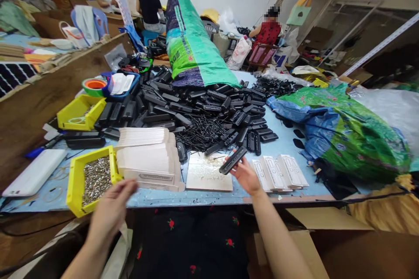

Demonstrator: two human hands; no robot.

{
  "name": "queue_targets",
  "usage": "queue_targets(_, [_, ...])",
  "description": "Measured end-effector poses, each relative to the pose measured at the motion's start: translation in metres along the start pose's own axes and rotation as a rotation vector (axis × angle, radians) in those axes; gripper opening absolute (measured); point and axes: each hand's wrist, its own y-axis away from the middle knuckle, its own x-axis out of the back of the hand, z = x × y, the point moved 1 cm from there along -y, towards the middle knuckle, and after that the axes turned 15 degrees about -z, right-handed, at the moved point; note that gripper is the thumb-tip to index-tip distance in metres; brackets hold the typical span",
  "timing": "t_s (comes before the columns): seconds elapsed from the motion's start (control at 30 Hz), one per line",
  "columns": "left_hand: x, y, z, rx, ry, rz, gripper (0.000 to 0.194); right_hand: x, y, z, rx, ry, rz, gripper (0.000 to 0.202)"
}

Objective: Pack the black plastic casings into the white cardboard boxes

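Note:
My right hand (pixel 246 176) grips a long black plastic case (pixel 233 161) with a row of small openings along its face, tilted up to the right. It is held just above a pale flat board (pixel 209 176). To the left, my left hand (pixel 113 205) is closed, thumb and fingers pressed together, and whatever they may hold is too small to make out. That hand is beside a yellow bin (pixel 73 187) full of small shiny metal pieces (pixel 97 178). A fanned stack of white card pieces (pixel 144 159) lies between the bin and the board.
Behind the board lies a pile of black cases (pixel 170 107) with thin black sticks (pixel 206 133). Folded printed cartons (pixel 278 172) stand at right, near a green and blue sack (pixel 353 130). A tall green sack (pixel 196 48) rises behind. Several people sit farther back.

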Motion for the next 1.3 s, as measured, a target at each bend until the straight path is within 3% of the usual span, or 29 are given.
queue_targets(0.07, [-0.050,0.015,-0.009,0.143,0.232,-0.231,0.054,-0.040,-0.003,0.003,0.022,-0.233,0.055,0.038])
queue_targets(0.13, [-0.089,0.025,-0.012,0.179,0.357,-0.341,0.049,-0.078,-0.010,0.001,0.099,-0.344,0.155,0.025])
queue_targets(0.23, [-0.117,0.030,-0.009,0.094,0.374,-0.389,0.036,-0.122,-0.019,-0.006,0.248,-0.385,0.216,0.019])
queue_targets(0.4, [-0.114,0.030,0.001,-0.044,0.229,-0.424,0.027,-0.151,-0.025,-0.004,0.266,-0.501,0.222,0.016])
queue_targets(0.6, [-0.114,0.032,-0.001,-0.097,0.217,-0.424,0.031,-0.151,-0.027,0.007,0.262,-0.658,0.262,0.015])
queue_targets(0.8, [-0.110,0.042,-0.018,-0.253,-0.089,-0.397,0.023,-0.157,-0.019,0.017,0.215,-0.586,0.223,0.017])
queue_targets(0.97, [-0.112,0.047,-0.028,-0.295,-0.160,-0.319,0.017,-0.156,-0.018,0.025,0.191,-0.724,0.392,0.022])
queue_targets(1.03, [-0.110,0.046,-0.026,-0.262,-0.193,-0.372,0.012,-0.153,-0.019,0.025,0.147,-0.815,0.427,0.024])
queue_targets(1.17, [-0.102,0.045,-0.016,-0.258,-0.356,-0.535,0.021,-0.151,-0.019,0.018,0.168,-0.845,0.402,0.024])
queue_targets(1.3, [-0.100,0.047,-0.006,-0.344,-0.511,-0.526,0.016,-0.157,-0.019,0.011,0.199,-0.798,0.350,0.022])
